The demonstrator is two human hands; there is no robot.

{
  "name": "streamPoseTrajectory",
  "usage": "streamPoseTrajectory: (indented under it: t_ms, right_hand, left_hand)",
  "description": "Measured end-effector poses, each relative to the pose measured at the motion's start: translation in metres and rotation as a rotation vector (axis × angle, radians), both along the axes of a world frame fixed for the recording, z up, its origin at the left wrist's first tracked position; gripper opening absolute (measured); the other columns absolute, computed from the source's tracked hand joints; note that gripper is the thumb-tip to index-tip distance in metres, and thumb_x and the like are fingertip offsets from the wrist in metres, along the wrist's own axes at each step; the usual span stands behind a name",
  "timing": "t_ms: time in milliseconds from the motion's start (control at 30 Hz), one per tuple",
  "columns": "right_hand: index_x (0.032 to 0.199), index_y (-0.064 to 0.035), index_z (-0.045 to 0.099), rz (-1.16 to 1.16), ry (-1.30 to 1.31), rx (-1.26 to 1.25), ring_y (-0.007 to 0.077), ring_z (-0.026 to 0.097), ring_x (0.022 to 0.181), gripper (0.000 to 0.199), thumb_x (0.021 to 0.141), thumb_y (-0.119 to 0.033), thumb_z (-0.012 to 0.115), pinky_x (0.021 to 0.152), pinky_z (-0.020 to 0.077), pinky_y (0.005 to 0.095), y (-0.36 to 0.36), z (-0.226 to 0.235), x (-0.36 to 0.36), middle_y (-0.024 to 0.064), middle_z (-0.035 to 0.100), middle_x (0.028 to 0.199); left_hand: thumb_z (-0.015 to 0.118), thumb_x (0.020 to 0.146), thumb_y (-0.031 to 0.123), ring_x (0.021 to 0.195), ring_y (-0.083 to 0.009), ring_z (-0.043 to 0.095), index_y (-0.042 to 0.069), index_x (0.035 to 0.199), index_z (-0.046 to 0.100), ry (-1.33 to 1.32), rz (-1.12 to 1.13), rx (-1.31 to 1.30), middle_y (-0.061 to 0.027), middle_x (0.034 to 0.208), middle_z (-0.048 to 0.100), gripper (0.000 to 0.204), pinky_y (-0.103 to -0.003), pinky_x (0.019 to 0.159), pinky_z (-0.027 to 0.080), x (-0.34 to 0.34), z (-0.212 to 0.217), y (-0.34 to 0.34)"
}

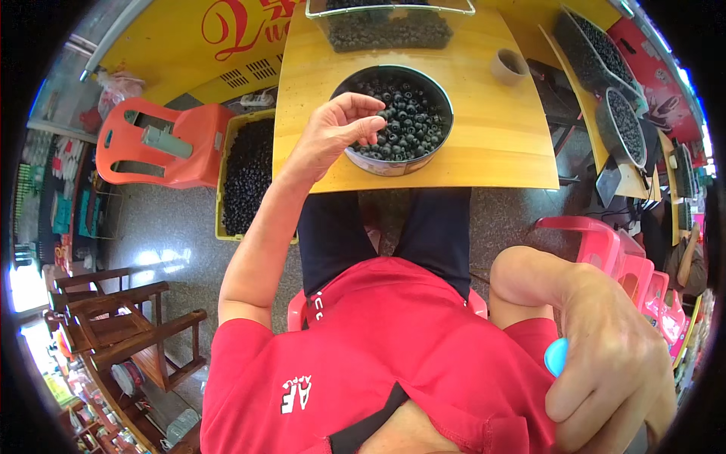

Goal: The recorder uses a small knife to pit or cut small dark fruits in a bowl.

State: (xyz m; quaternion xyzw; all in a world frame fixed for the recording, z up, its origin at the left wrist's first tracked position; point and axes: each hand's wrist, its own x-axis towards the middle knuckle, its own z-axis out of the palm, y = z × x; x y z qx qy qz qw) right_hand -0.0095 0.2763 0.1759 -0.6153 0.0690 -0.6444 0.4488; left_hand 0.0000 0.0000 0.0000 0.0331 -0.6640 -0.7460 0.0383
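Note:
On the wooden table a round tin [397,167] holds many dark, round, bead-like or berry-like pieces [412,121] with pale rings. My left hand [340,130] reaches over its left rim, fingers curled and thumb close to the forefinger. Whatever lies between those fingertips, if anything, is too dark and small to make out. Raised near the camera at the lower right, my right hand [616,359] is closed around a light blue, round-ended thing [556,356]. Most of that thing is hidden by the fingers.
A clear bin [389,32] of dark pieces stands at the table's far edge, a small brown cup [509,66] to the right. A yellow crate [221,197] and an orange chair [200,144] are at left. Pink chairs [582,227] and another table with filled containers [624,125] are at right.

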Motion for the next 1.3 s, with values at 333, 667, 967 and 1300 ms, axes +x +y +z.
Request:
streamPoseTrajectory:
  t_ms: [333,667,967,1300]
  right_hand:
    - [0.122,-0.0075,0.054,0.092,0.032,-0.337,0.0151,0.047,0.045,0.032,0.091,-0.011,0.053,0.037,0.0276,0.0266,-0.015,-0.004,0.002,0.0154,0.055,0.069]
    - [0.102,-0.0030,0.063,-1.171,-0.182,0.783,0.0019,0.038,0.050,0.028,0.097,-0.029,0.056,0.044,0.0282,0.0190,-0.050,-0.142,-0.053,0.0002,0.054,0.071]
    - [0.095,-0.0051,0.067,-1.040,-0.043,0.782,0.0011,0.041,0.051,0.021,0.089,-0.025,0.068,0.044,0.0270,0.0171,-0.094,-0.146,-0.051,-0.0055,0.058,0.067]
    - [0.092,-0.0056,0.065,-1.010,-0.180,0.902,0.0009,0.041,0.053,0.017,0.089,-0.022,0.068,0.046,0.0284,0.0176,-0.095,-0.160,-0.052,-0.0061,0.055,0.066]
  left_hand:
    - [0.068,0.088,0.013,0.070,-0.0085,0.059,0.002,0.108,0.061,-0.016,0.004,0.253,-0.0076,0.091,0.066,0.024,-0.021,0.067,0.048,0.013,-0.001,0.002]
    - [0.067,0.088,0.011,0.069,-0.0084,0.057,0.003,0.104,0.062,0.016,-0.004,0.426,-0.0044,0.089,0.064,0.019,-0.021,0.065,0.047,0.020,-0.005,0.014]
    - [0.069,0.086,0.007,0.072,-0.0081,0.056,0.001,0.103,0.060,0.116,0.073,0.338,-0.0027,0.087,0.063,0.020,-0.022,0.064,0.046,0.021,0.000,0.028]
    - [0.070,0.085,0.006,0.071,-0.0084,0.058,0.002,0.098,0.062,0.141,0.138,0.278,-0.0028,0.083,0.065,0.015,-0.023,0.066,0.048,0.024,-0.009,0.025]
